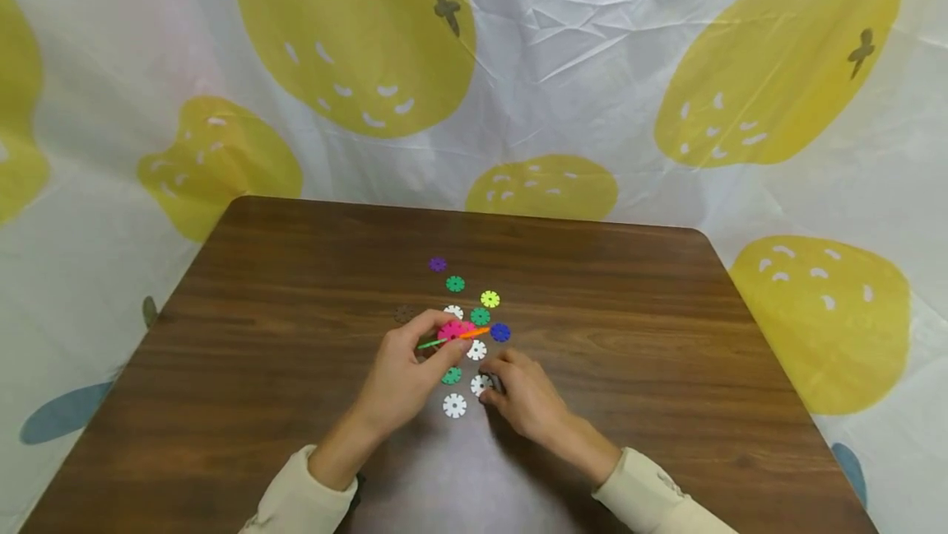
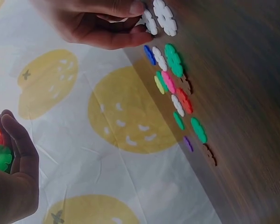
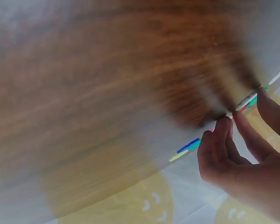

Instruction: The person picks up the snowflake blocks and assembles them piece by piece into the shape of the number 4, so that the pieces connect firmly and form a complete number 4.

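Head view: left hand [image 1: 403,378] pinches a joined cluster of flat, notched plastic discs, pink, orange and green [image 1: 455,334], just above the glossy wood-grain table [image 1: 296,287]; right hand [image 1: 522,394] curls its fingertips round a white notched disc [image 1: 480,384] lying on the table

Left wrist view: loose discs [image 2: 175,88] lie scattered flat

Right wrist view: blurred; discs seen edge-on

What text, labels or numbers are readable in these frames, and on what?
None readable.
Plastic snowflake discs: plain colours, no print visible.
Backdrop cloth: yellow fruit shapes only, no words.
Wooden table: bare grain, no label.
Left hand holds a small joined cluster; nothing printed shows on it.
Right wrist view is too blurred to rule out tiny marks.
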Demonstrator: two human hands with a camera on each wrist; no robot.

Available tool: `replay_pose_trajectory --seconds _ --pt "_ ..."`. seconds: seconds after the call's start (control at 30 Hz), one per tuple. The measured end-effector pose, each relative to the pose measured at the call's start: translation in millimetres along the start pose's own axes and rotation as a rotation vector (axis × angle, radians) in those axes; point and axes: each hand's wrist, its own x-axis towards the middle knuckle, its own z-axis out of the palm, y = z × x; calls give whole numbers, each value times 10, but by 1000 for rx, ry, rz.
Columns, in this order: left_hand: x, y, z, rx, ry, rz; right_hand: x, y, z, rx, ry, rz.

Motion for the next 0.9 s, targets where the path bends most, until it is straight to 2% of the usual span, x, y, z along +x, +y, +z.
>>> replay_pose_trajectory --seconds 0.17,0.57,0.77,0.9 --pt "2 5 -13 18 -1 5 17 11 10 7 -7 -4" --pt "-3 -24 -5 26 23 16 37 -3 -24 88 7 104" --pt "-14 -52 -10 45 17 17 15 -34 -76 193 2 171" --pt "-8 -64 -19 38 16 7 26 -83 -155 283 39 190"
